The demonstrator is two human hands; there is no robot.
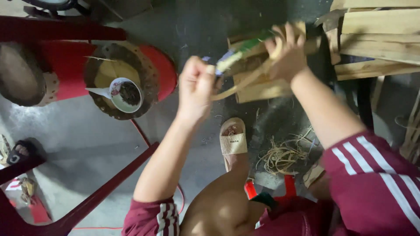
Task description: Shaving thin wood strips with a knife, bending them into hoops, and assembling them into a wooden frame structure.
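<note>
Head view: looking down at two hands raised over a grey concrete floor (87,144). Left hand (195,87) closing in a fist around one end of a pale bamboo strip (238,85), at roughly eleven o'clock from the sandalled foot (232,140). Right hand (288,52) gripping a green-handled knife (243,50), blurred, its pale end meeting the strip between the hands. Lying at four o'clock from the foot, one tangled pile of thin shavings (282,155). Sitting at nine o'clock from the left hand, one small bowl (124,94) on one round red stool (162,65). Stacking up at one o'clock, several wooden planks (380,39); exact count hard to tell.
</note>
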